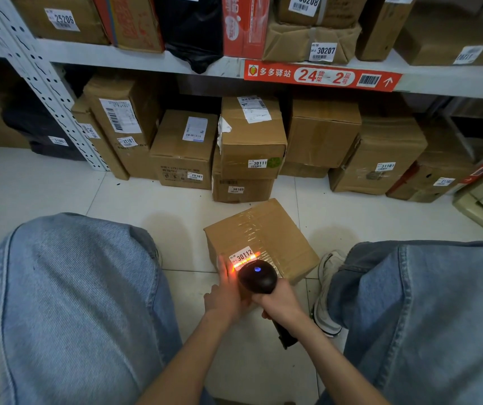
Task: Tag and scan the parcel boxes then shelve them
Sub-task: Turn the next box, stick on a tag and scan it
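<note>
While a red-orange scan line was thrown across the white paper tag numbered 30112 (241, 254), the small brown cardboard parcel box (275, 235) was found standing on the white tiled floor (44, 185), between the denim-clad knees (73, 287) of a crouching person and just in front of the bottom shelf bay. The black handheld barcode scanner (257, 276) was grasped by its handle in the right hand (279, 306), fingers curled round it, with its head held just above the tag and a blue lamp lit on top. The left hand (224, 296) was laid against the near side of the box, fingers straight and lit by the scan light — nothing was gripped by it, and the box was only steadied.

The tagging of this box was judged done, since the tag was seen stuck flat by the near top edge. Scanning was judged under way; whether the code had been read could not be told. Shelving was left to do — the box was not yet placed among the row of brown cardboard cartons (252, 147), some tagged 30111 and 30105, that stood under the grey metal shelf (135, 61) with its red strip sign (322, 76).
</note>
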